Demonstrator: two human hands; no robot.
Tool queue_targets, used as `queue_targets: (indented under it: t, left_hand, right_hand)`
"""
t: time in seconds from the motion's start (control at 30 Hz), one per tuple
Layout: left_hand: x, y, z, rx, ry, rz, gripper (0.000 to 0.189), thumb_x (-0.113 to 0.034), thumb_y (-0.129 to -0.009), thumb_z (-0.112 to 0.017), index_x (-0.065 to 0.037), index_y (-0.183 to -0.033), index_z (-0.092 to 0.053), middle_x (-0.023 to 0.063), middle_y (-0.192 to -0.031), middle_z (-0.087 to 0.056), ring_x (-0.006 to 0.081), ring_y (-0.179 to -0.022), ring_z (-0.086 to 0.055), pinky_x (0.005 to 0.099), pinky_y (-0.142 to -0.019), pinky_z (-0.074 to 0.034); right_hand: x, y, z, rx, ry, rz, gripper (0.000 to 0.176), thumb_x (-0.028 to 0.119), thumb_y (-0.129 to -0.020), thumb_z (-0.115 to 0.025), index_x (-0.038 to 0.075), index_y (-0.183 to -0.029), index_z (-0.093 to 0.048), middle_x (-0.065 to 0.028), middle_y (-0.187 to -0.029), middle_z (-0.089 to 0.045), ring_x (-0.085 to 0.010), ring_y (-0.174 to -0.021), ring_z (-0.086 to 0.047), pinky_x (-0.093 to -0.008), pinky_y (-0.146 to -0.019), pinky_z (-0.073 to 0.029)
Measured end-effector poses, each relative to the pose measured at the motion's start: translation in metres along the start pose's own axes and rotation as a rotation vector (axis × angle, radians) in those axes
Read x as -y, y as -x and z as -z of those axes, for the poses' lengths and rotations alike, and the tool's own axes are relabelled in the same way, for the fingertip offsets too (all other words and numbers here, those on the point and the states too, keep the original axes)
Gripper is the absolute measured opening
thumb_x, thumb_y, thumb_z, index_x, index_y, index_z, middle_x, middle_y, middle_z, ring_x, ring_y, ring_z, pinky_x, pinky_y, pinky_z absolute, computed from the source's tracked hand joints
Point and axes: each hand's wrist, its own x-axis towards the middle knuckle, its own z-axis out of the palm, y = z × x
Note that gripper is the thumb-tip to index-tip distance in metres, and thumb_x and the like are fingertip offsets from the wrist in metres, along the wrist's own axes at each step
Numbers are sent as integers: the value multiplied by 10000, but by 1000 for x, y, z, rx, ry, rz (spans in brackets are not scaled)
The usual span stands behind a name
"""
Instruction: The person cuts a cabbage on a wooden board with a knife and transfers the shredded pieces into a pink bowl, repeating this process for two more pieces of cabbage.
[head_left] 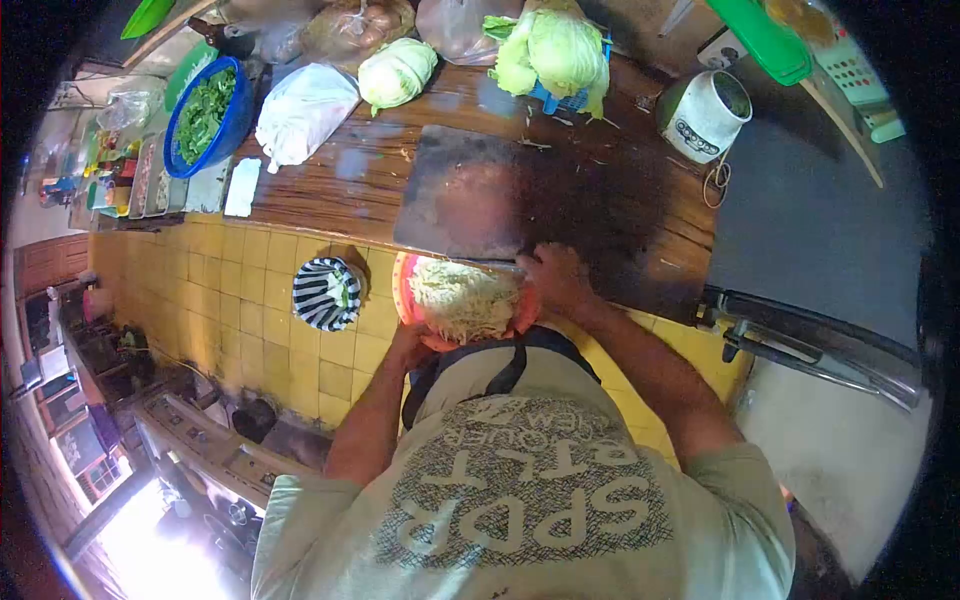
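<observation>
A red-orange basin (402,290) heaped with shredded cabbage (465,295) is held close against my body, just below the table's front edge. My left hand (412,343) grips its near left side, with the fingers partly hidden under the rim. At the front edge of the dark cutting board (440,190), my right hand (553,275) is closed. A thin dark strip, which looks like a knife (492,263), runs left from it along the board's edge, above the basin. Few scraps lie on the board.
On the wooden table (330,205) are whole cabbages (560,60), a wrapped cabbage head (398,75), a white bag (305,110), a blue basin of greens (207,115) and a white container (705,115). A striped bin (327,293) stands on the yellow tiled floor.
</observation>
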Motion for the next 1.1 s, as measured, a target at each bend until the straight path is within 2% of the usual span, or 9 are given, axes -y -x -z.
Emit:
queue_targets:
  t: [0.2, 0.3, 0.53, 0.63, 0.73, 0.8, 0.87, 0.93, 1.1]
  left_hand:
    - [0, -7, 5, 6, -50, -75, 331, 8, -770, -556, 24, -1099, -525, 156, -947, -627, 312, -831, -667, 425, -682, -584]
    - [-23, 22, -27, 10, -159, -18, 396, 15, -768, -551, 25, -1159, -491, 142, -968, -617, 313, -871, -662, 428, -705, -587]
    - [-6, -17, 2, -79, -137, 55, 424, 7, -754, -541, 27, -1170, -459, 174, -951, -601, 307, -795, -676, 423, -684, -598]
    - [-8, 4, -10, -67, -100, 19, 393, -7, -759, -524, 28, -1145, -457, 173, -915, -597, 313, -754, -676, 410, -639, -592]
    - [-26, 32, -18, -37, -189, -82, 362, -22, -782, -495, 48, -1137, -483, 171, -921, -617, 314, -788, -675, 401, -642, -580]
    - [-39, 80, -56, -175, -243, 38, 368, -22, -807, -495, 67, -1164, -510, 186, -1005, -638, 314, -862, -673, 415, -730, -577]
    - [-2, 49, -11, -158, 47, 25, 197, -157, -837, -583, 11, -940, -582, 136, -815, -643, 265, -596, -634, 378, -567, -560]
    - [0, 73, -15, -100, 101, -67, 229, -120, -837, -556, 34, -1006, -560, 167, -887, -658, 294, -735, -663, 391, -705, -569]
    - [86, 33, 73, -98, 305, -155, 473, -201, -831, -578, 53, -1220, -492, 227, -1113, -615, 340, -987, -634, 437, -927, -505]
  right_hand:
    - [-64, 80, -25, -408, -57, -387, 465, 87, -758, -673, 57, -1212, -581, -216, -1012, -570, -422, -940, -547, -504, -820, -451]
    - [-69, 113, -46, -269, -106, -454, 447, 124, -779, -659, 58, -1213, -575, -232, -1004, -566, -428, -946, -543, -504, -826, -447]
    - [20, 61, -3, -4, -184, 45, 407, 300, -813, -631, 60, -1142, -637, -183, -1036, -559, -370, -967, -543, -501, -795, -473]
    - [14, 40, -34, -168, -187, -246, 350, 233, -828, -621, 114, -1156, -626, -171, -915, -554, -363, -895, -553, -487, -754, -466]
    - [2, 32, -39, 10, -190, 94, 366, 233, -810, -632, 105, -1153, -630, -175, -950, -565, -381, -903, -556, -482, -767, -471]
    - [8, 22, -44, -97, -191, 51, 378, 231, -802, -636, 90, -1153, -629, -178, -967, -571, -386, -909, -560, -484, -772, -472]
    - [12, 8, -38, -203, -202, 14, 389, 229, -795, -640, 75, -1152, -628, -182, -985, -577, -391, -915, -564, -486, -776, -473]
    - [13, -5, -27, 134, -232, 184, 411, 228, -779, -657, 43, -1144, -622, -195, -991, -583, -394, -907, -573, -499, -777, -471]
    - [-6, -56, -44, -88, -486, -40, 451, 236, -780, -708, 107, -1202, -619, -221, -1114, -581, -361, -993, -583, -497, -905, -449]
